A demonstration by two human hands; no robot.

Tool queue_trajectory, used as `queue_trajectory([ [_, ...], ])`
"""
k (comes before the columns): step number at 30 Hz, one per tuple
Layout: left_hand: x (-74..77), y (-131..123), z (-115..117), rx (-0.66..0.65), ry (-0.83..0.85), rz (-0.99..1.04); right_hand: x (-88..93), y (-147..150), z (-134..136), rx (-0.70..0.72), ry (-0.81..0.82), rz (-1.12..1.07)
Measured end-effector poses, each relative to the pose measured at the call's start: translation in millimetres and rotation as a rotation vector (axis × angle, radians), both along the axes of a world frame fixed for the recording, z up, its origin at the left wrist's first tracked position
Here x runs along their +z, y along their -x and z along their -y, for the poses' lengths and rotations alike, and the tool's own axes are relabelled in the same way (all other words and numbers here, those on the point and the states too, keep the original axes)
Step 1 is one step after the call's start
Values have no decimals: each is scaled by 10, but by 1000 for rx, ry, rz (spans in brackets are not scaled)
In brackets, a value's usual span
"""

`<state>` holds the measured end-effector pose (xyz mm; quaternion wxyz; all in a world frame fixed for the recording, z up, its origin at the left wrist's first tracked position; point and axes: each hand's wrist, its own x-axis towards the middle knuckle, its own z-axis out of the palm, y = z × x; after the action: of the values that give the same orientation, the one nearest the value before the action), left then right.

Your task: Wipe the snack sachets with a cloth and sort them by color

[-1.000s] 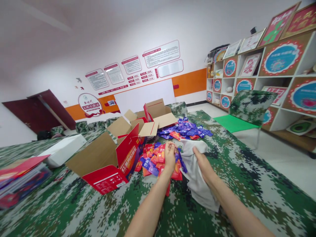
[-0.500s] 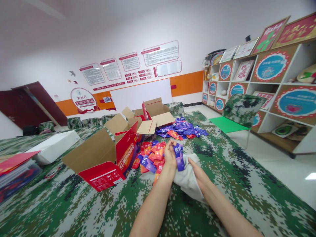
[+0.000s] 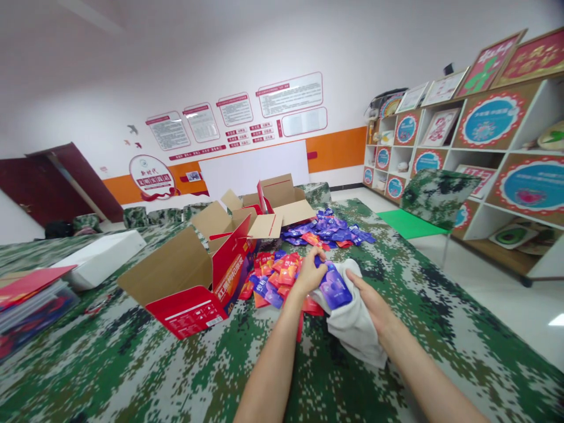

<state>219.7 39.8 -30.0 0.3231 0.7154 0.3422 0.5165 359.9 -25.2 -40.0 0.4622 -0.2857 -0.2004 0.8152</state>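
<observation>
My left hand [image 3: 314, 271] pinches the upper left corner of a purple sachet [image 3: 335, 286]. The sachet lies tilted against a light grey cloth [image 3: 356, 329], which is bunched beneath and beside it. On the right, my right hand [image 3: 369, 299] is wrapped round the cloth, its thumb on top and its other fingers hidden. Just left of my left hand is a pile of red and purple sachets [image 3: 286, 267] on the camouflage tablecloth [image 3: 185, 376]. Farther off lies a heap of mostly purple sachets [image 3: 335, 226].
An open red carton [image 3: 189, 308] stands left of the sachets, with another open carton [image 3: 282, 194] behind it. At the far left are a white box [image 3: 103, 258] and a clear plastic bin [image 3: 37, 317]. A green-seated chair [image 3: 412, 223] stands beyond the table's right edge.
The purple sachet has gone from upright beside my left palm to tilted over the cloth. My left hand has turned to pinch its corner. My right hand keeps hold of the cloth.
</observation>
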Motion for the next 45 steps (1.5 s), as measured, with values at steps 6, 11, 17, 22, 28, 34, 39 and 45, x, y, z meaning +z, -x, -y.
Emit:
queue_trajectory([
  [6, -188, -100, 0, 144, -334, -404, -43, 196, 89, -208, -70, 151],
  [11, -121, 78, 11, 186, -402, -645, -88, 106, 429, -108, -136, 155],
  [17, 5, 538, -96, 133, -401, -1000, -148, -299, 481, 8, 26, 59],
  [22, -2, 721, -219, 117, -427, -1228, -94, -482, 48, -98, 89, -23],
  [28, -39, 417, -455, 353, -488, -1138, -344, -549, -285, -274, 200, -47],
  [34, -249, -267, -1071, 286, -329, -1184, -655, -627, -332, -311, 176, -23],
  [39, -541, -775, -1560, 217, -292, -1298, -772, -631, -340, -318, 140, 26],
  [45, -805, -1006, -1863, 212, -282, -1328, -752, -623, -334, -342, 178, 6],
])
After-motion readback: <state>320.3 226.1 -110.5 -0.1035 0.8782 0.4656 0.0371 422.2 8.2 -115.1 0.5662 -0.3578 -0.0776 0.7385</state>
